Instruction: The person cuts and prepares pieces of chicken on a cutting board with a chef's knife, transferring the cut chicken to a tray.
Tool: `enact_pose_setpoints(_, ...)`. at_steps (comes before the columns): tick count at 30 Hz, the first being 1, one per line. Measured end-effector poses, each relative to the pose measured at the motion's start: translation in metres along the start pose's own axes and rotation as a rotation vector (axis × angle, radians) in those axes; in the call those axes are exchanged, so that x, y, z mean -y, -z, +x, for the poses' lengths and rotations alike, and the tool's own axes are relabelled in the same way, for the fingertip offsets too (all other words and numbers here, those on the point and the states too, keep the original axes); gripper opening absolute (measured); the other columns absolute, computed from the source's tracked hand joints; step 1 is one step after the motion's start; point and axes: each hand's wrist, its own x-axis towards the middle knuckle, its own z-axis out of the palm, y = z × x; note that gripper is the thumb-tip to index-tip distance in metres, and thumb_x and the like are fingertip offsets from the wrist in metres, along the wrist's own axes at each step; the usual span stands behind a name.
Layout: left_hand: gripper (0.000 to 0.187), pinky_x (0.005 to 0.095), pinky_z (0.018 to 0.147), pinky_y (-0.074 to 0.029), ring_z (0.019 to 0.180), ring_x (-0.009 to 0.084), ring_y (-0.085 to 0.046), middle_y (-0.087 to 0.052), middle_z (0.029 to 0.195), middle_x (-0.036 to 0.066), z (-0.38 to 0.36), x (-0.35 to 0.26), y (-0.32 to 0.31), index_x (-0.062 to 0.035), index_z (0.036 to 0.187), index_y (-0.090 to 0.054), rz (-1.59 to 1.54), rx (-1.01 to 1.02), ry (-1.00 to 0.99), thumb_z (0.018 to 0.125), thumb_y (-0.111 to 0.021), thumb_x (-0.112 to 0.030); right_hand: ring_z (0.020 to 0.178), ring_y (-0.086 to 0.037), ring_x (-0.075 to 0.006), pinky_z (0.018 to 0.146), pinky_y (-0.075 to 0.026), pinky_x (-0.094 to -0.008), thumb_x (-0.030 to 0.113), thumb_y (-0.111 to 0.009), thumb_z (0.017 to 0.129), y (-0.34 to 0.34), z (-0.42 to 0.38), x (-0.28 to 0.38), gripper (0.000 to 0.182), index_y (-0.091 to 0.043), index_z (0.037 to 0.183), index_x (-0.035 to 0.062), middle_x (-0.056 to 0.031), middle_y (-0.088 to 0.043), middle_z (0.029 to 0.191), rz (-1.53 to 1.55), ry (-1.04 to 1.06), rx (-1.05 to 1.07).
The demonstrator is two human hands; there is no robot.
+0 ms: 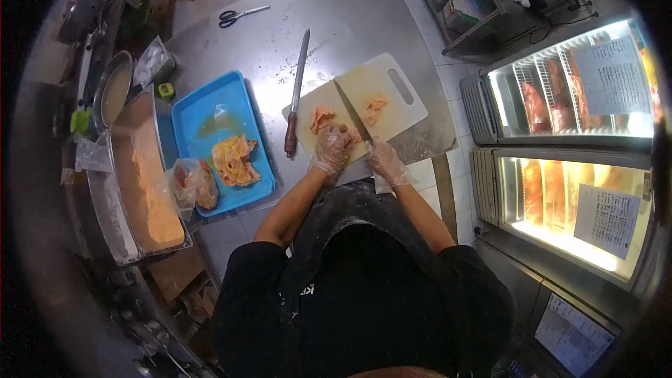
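Note:
On the white cutting board (388, 70), my right hand (386, 161) in a clear plastic glove is closed around the handle of a kitchen knife (351, 108). Its blade points away from me across the board. My gloved left hand (332, 148) is closed over a piece of raw meat, possibly chicken, close to the left side of the blade. Raw meat (323, 118) lies just beyond that hand, and a smaller cut piece (374, 108) rests right of the knife. A sharpening steel (299, 73) with a brown handle lies along the board's left edge.
Left of the board, a blue tray (183, 108) holds raw meat (236, 161) and a bagged piece. Beside it stands a metal pan of orange powder (150, 189). Scissors (241, 15) lie at the table's far end. Lit glass-door cabinets (560, 154) stand at the right.

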Motion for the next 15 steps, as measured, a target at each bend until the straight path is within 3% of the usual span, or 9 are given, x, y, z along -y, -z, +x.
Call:
enact_pose_setpoints(2,0.015,0.0423,0.083,-0.039,0.087,0.0315,-0.055,-0.059,0.086,0.012,-0.003,0.007,-0.005,-0.0095,0.083,-0.062,0.039,-0.003,0.032,0.074,-0.061,-0.021,0.082,-0.057,-0.0482,0.072,-0.045,-0.0533,0.031,-0.044,0.091,0.008,-0.002,0.006,0.034,-0.053,0.095,-0.0011,-0.0312,-0.059,0.083,-0.012,-0.044,-0.013)
enact_pose_setpoints(7,0.011,0.0422,0.073,-0.043,0.082,0.0316,-0.055,-0.058,0.08,0.012,-0.003,0.013,-0.029,-0.01,0.074,-0.061,0.136,-0.197,0.096,0.073,-0.062,-0.021,0.082,-0.057,-0.048,0.07,-0.045,-0.0531,0.031,-0.044,0.091,0.006,0.001,-0.008,0.034,-0.054,0.093,-0.002,-0.0304,-0.059,0.083,0.005,0.153,-0.054)
enact_pose_setpoints(10,0.013,0.0445,0.071,-0.043,0.078,0.0319,-0.055,-0.058,0.076,0.012,0.013,-0.01,-0.019,-0.0097,0.069,-0.06,0.082,-0.235,0.017,0.07,-0.065,-0.022,0.08,-0.057,-0.0477,0.068,-0.045,-0.0535,0.027,-0.043,0.09,0.025,0.001,0.013,0.032,-0.053,0.095,-0.0026,-0.0301,-0.059,0.081,-0.014,0.235,0.006)
enact_pose_setpoints(13,0.02,0.0425,0.067,-0.043,0.077,0.0319,-0.056,-0.059,0.079,0.012,0.008,0.009,-0.047,-0.0078,0.073,-0.063,-0.106,-0.215,0.061,0.071,-0.065,-0.028,0.076,-0.057,-0.0475,0.066,-0.044,-0.0539,0.022,-0.042,0.09,0.008,0.02,0.013,0.027,-0.051,0.097,-0.0026,-0.0299,-0.058,0.078,-0.065,0.181,0.044)
enact_pose_setpoints(15,0.019,0.0427,0.067,-0.044,0.076,0.0314,-0.056,-0.059,0.079,0.012,0.009,0.018,-0.056,-0.0095,0.075,-0.065,-0.041,-0.101,0.149,0.07,-0.065,-0.028,0.073,-0.057,-0.0474,0.064,-0.044,-0.054,0.02,-0.041,0.09,-0.002,0.023,0.001,0.025,-0.05,0.099,-0.0024,-0.0299,-0.057,0.076,-0.077,0.181,0.032)
